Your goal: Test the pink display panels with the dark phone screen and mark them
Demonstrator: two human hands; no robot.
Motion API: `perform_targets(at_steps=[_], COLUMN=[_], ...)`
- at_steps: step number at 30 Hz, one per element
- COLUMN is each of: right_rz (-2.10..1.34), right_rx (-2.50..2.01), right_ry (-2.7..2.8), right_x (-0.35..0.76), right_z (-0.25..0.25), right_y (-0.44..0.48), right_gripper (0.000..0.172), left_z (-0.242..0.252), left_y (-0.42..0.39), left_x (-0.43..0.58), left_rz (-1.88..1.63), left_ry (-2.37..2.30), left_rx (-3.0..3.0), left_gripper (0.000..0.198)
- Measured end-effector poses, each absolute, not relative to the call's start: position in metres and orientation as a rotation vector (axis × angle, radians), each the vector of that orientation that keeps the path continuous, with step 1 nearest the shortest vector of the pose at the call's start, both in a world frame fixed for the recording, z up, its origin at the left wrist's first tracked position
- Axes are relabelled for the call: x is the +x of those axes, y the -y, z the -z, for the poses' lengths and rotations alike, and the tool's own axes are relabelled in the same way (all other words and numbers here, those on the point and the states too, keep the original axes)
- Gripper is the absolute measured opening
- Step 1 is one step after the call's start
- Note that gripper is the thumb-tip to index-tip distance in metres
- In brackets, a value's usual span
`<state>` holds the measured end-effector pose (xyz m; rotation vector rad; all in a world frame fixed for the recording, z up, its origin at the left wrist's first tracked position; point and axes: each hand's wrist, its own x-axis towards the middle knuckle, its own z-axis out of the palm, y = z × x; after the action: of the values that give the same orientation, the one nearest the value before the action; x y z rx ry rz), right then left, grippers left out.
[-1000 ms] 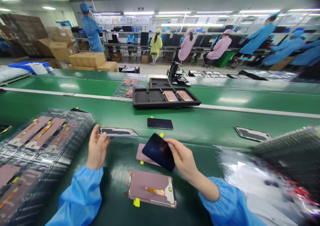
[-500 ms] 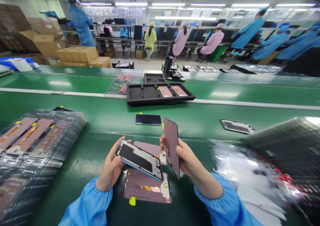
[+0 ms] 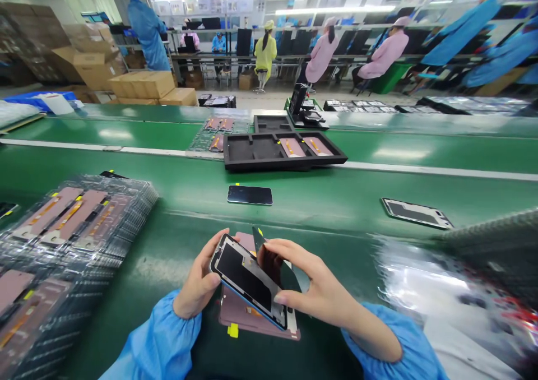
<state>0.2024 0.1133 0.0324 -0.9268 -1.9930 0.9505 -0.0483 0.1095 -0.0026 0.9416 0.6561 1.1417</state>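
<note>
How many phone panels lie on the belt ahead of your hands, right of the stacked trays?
2: a dark-faced phone panel straight ahead, a black-backed phone panel further right. More may be hidden.

Left hand (image 3: 195,276): strip of green conveyor belt (image 3: 143,270) free outward, then stacked plastic trays of display panels (image 3: 79,223) block. Right hand (image 3: 319,279): forward passage over the belt, up to a loose phone panel (image 3: 250,195); crumpled plastic film (image 3: 437,279) obstructs rightward.

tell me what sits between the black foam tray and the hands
In the head view, a dark phone screen panel lies flat on the green conveyor belt, between the black foam tray and the left hand and right hand.
</note>
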Motion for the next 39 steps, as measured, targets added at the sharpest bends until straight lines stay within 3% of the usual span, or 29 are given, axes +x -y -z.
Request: perform_targets(at_steps=[39], right_rz=[-0.447], right_rx=[-0.964], right_ry=[2.233], right_x=[0.180], right_z=[-0.011], right_y=[-0.094], right_gripper=[0.064], left_z=[-0.005], left_y=[-0.099], left_x=[-0.032], left_rz=[-1.090], left_ry=[-0.629], left_rx=[1.037], left_gripper=[0.082])
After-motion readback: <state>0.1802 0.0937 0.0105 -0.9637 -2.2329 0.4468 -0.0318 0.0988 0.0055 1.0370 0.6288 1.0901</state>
